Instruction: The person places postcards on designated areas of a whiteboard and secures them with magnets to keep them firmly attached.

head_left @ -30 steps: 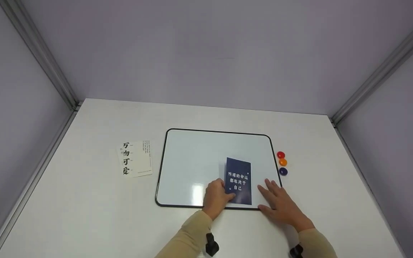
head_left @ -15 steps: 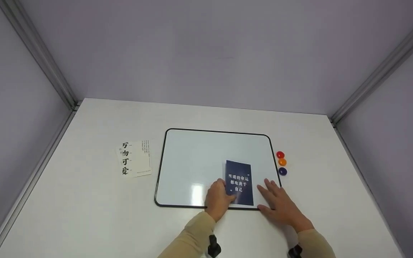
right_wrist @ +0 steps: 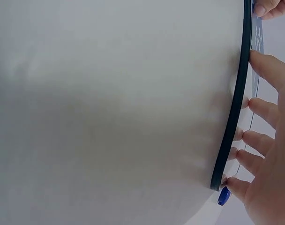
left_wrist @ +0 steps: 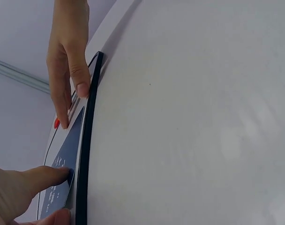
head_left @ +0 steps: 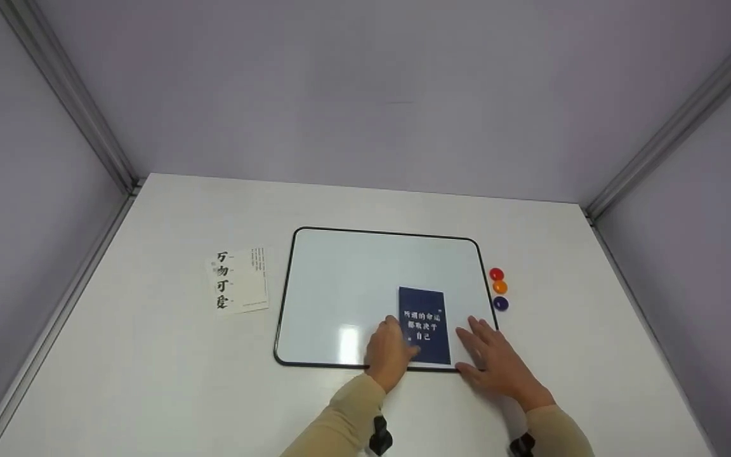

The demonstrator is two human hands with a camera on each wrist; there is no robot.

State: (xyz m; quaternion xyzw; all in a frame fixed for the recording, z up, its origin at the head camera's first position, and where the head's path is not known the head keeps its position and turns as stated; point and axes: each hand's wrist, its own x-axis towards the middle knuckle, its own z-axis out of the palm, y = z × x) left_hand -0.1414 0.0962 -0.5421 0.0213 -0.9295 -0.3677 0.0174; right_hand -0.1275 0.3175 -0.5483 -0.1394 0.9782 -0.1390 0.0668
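A dark blue card (head_left: 426, 317) with white Chinese characters lies on the lower right part of a black-framed whiteboard (head_left: 334, 285). My left hand (head_left: 389, 355) holds the card by its lower left edge. In the left wrist view, the thumb (left_wrist: 53, 177) is on the printed face and a finger shows by the edge. Fingers spread, my right hand (head_left: 495, 362) rests on the board's lower right corner, just right of the card. Its fingertips touch the white surface in the right wrist view, with the thumb at the black frame (right_wrist: 234, 108).
Left of the board, cream cards (head_left: 248, 285) with black characters lie on the white table (head_left: 150, 355). A red magnet (head_left: 497, 274), an orange magnet (head_left: 500, 287) and a dark blue magnet (head_left: 500, 303) line up beside the board's right edge. Grey walls enclose the table.
The blue card has come down from a slight tilt to lie flat on the board, shifting a little toward the person. My left hand moved slightly right with it; the right hand stayed put.
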